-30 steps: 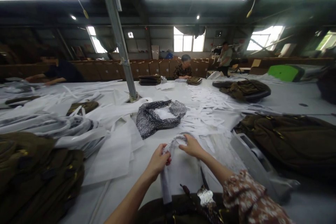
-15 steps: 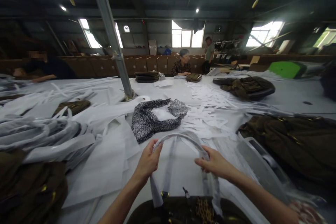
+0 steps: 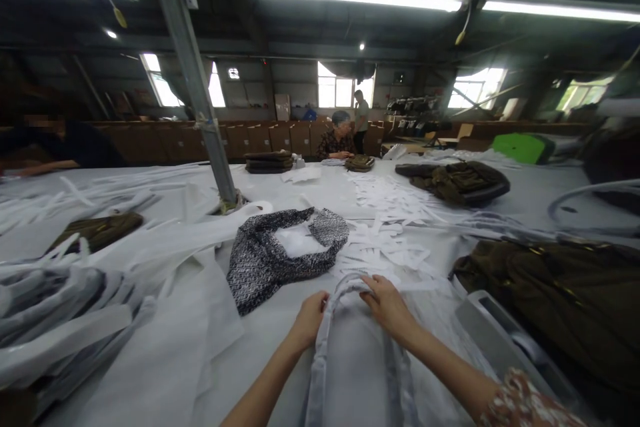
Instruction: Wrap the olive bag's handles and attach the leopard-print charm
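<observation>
A bag handle wrapped in whitish film (image 3: 323, 347) arches up before me, its lower ends running out of the bottom of the view. My left hand (image 3: 311, 320) has its fingers closed at the left side of the arch. Near the top, my right hand (image 3: 389, 307) pinches the wrapped handle between thumb and fingers. Just beyond the arch lies a black-and-white patterned cloth (image 3: 260, 260), curled round a patch of white. The bag body is out of view.
White strips and sheets (image 3: 385, 233) litter the table (image 3: 270, 340). At left lie several wrapped handles (image 3: 65, 307); olive bags (image 3: 555, 287) and a grey plastic tray (image 3: 493, 320) are at right. A metal post (image 3: 200, 93) rises through the table. People (image 3: 341, 137) are farther back.
My view has tilted up, and the dark bag body has left the bottom edge. My right hand has moved up toward the top of the arch, and both hands are closer together.
</observation>
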A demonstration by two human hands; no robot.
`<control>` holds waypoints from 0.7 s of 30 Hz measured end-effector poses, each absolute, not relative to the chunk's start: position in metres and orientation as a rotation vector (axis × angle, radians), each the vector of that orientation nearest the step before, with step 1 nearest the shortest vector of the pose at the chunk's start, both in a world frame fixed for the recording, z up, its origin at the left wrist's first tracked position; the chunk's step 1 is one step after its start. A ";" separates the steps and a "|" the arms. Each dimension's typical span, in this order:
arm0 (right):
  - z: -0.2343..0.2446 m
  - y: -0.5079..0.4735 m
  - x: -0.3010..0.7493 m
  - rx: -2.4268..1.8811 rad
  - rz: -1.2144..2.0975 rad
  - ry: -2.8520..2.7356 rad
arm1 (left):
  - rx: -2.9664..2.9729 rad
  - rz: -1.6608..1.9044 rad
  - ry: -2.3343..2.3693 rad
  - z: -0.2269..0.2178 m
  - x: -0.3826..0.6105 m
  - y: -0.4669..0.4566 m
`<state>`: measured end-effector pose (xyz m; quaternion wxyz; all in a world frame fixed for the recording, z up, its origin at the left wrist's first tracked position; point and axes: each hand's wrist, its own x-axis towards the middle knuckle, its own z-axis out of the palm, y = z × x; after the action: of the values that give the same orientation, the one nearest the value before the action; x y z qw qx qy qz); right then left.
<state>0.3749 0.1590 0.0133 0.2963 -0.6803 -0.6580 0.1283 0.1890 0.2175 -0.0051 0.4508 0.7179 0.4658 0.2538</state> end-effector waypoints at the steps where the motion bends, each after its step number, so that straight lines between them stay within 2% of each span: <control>1: 0.011 0.162 0.373 -1.790 0.333 -1.749 | 1.792 0.636 1.095 0.001 0.187 0.212; 6: 0.028 0.175 0.375 -1.664 0.454 -1.686 | 1.636 0.605 0.813 0.030 0.150 0.190; 11: 0.053 0.171 0.382 -1.595 0.431 -1.899 | 1.653 0.410 0.909 0.053 0.102 0.197; 15: 0.068 0.171 0.361 -1.559 0.402 -2.038 | 1.797 0.581 0.962 0.083 0.116 0.214; 17: 0.078 0.173 0.354 -1.464 0.540 -2.018 | 1.897 0.461 0.860 0.096 0.133 0.219; 21: 0.087 0.177 0.372 -1.357 1.071 -1.865 | 1.736 0.179 0.820 0.112 0.142 0.223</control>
<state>0.3721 0.1771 0.0868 0.2947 -0.5099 -0.7008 0.4026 0.1425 0.2227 0.1121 0.5702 0.7395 0.3495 0.0764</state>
